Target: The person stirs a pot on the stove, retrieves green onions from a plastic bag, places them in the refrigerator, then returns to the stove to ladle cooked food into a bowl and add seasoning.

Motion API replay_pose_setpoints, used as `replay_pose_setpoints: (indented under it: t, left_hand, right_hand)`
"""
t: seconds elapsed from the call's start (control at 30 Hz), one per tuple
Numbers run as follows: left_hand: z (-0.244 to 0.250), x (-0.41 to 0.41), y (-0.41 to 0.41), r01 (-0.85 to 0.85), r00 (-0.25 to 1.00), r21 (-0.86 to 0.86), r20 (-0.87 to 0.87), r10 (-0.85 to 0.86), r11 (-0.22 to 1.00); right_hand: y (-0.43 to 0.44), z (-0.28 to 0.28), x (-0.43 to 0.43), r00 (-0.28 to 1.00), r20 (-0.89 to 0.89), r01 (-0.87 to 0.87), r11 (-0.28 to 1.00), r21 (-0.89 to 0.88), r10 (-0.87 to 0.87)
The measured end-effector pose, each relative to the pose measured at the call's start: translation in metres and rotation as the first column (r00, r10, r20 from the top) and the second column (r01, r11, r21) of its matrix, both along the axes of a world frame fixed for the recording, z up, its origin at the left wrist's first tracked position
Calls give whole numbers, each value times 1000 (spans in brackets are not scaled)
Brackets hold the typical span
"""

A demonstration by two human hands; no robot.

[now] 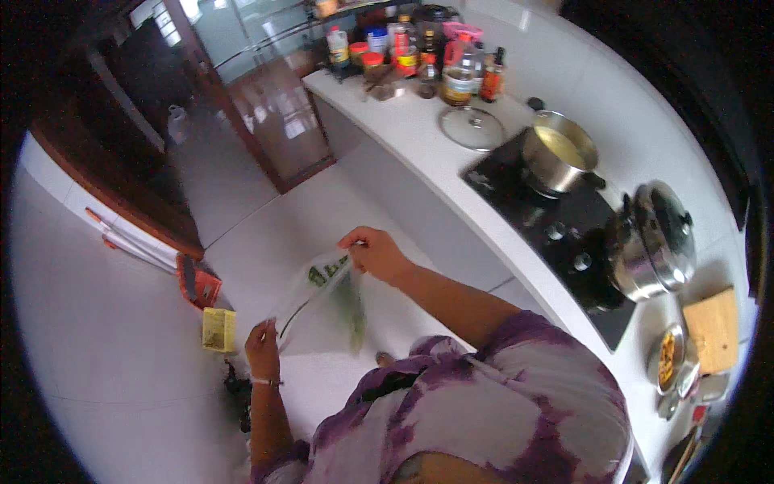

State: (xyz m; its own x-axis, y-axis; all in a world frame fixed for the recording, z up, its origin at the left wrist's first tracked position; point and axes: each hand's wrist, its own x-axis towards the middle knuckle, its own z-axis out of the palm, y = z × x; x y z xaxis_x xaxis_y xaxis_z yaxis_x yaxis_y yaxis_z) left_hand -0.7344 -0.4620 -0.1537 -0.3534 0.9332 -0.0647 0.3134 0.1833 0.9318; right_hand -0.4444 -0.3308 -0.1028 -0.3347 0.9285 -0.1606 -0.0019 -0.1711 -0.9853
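Between my hands hangs a clear plastic bag (349, 296) with green printing on it and something green, perhaps leafy vegetables, inside. My right hand (373, 253) pinches its upper corner. Lower and to the left, my left hand (262, 346) grips the bag's other edge with its fingertips; a bracelet circles that wrist. The bag is held in the air over the pale tiled floor. What the green contents are exactly is blurred.
The white counter (417, 154) runs along the right, bearing a black gas hob (547, 233), a steel pot (560, 151) with yellowish content, a glass lid (473, 128) and sauce bottles. A red dustpan (205, 289) and yellow basket (218, 330) are at the left.
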Motion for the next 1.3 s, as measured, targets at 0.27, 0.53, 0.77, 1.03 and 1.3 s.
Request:
replay_pose_setpoints:
  t: [0.27, 0.53, 0.77, 1.03, 1.3]
  left_hand:
    - [53, -64, 140, 448, 614, -87, -693, -377, 890]
    - [33, -186, 299, 193, 928, 100, -342, -149, 976]
    - [42, -250, 406, 77, 977, 159, -207, -43, 984]
    - [59, -408, 521, -83, 904, 289, -381, 194, 954]
    - [14, -574, 669, 90, 934, 229, -357, -3, 969]
  right_hand:
    - [160, -28, -76, 966, -258, -63, 992, -112, 32]
    - [314, 3, -221, 757, 99, -653, 751, 101, 646]
    - [383, 9, -400, 662, 418, -741, 459, 490, 622]
    - [548, 6, -558, 684, 528, -720, 582, 378, 503]
    - [691, 58, -700, 582, 261, -810, 522, 268, 770]
